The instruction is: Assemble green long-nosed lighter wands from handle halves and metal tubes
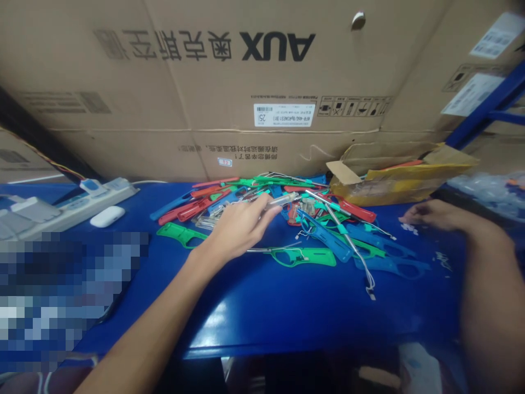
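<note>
My left hand (241,224) is closed around a clear plastic lighter tank (283,200), gripped between thumb and fingers above the pile. At the right, the fingers of my right hand (432,214) are drawn together over a few small white parts (408,229) on the table; whether one is pinched cannot be made out. Long-nosed lighter shells lie heaped in front of me, among them a green one (324,256), a red one (356,210) and a blue one (328,235). A metal lighter tube (344,232) with thin white wires rests across them.
Behind the heap stands a large cardboard panel (197,93). An opened carton (394,183) sits at the back right, beside clear plastic bags (492,194). To the left are a power strip (94,197) and a white earphone case (107,216) on the blue table (287,312).
</note>
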`<state>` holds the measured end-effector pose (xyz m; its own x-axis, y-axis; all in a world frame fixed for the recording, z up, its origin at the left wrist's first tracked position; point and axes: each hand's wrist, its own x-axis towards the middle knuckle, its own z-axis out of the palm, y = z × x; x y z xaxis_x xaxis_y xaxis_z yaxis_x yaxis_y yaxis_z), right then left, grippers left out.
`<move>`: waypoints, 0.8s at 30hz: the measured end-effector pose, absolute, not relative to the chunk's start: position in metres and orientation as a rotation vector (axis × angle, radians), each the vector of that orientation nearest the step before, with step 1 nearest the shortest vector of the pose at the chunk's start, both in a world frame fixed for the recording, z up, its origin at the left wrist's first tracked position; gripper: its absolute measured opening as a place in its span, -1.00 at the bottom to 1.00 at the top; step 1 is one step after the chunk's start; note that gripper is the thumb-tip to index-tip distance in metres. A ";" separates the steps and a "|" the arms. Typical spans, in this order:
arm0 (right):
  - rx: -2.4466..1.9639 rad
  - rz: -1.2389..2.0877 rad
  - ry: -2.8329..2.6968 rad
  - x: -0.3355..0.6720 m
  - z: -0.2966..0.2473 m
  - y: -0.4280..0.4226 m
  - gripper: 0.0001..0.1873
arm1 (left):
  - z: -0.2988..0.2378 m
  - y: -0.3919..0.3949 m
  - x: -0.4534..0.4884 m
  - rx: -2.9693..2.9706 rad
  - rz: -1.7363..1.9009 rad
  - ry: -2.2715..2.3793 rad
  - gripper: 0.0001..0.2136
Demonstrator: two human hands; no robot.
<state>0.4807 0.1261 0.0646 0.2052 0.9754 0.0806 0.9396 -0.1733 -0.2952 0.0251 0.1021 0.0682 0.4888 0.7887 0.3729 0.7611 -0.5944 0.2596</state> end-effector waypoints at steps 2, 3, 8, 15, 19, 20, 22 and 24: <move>-2.280 0.403 -1.799 0.482 0.063 0.128 -0.76 | 0.068 0.102 0.025 2.666 0.713 1.374 -0.70; -2.317 0.508 -1.787 0.483 0.062 0.130 -0.76 | 0.068 0.102 0.025 2.664 0.712 1.374 -0.70; -2.389 0.618 -1.690 0.486 0.064 0.133 -0.80 | 0.068 0.102 0.024 2.667 0.699 1.370 -0.72; -2.467 0.598 -1.626 0.487 0.071 0.127 -0.76 | 0.066 0.104 0.024 2.668 0.669 1.350 -0.71; -2.453 0.573 -1.659 0.480 0.070 0.124 -0.69 | 0.067 0.104 0.024 2.661 0.672 1.380 -0.72; -2.439 0.557 -1.678 0.479 0.069 0.125 -0.67 | 0.067 0.104 0.024 2.657 0.671 1.385 -0.72; -2.402 0.483 -1.726 0.475 0.067 0.126 -0.66 | 0.068 0.103 0.023 2.654 0.666 1.390 -0.72; -2.326 0.265 -1.770 0.473 0.065 0.128 -0.66 | 0.068 0.103 0.023 2.664 0.664 1.392 -0.71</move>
<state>0.4728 0.1277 0.0654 0.2641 0.9643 -0.0177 0.9272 -0.2589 -0.2707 0.0232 0.1033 0.0676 0.4984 0.7956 0.3444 0.7681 -0.5895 0.2500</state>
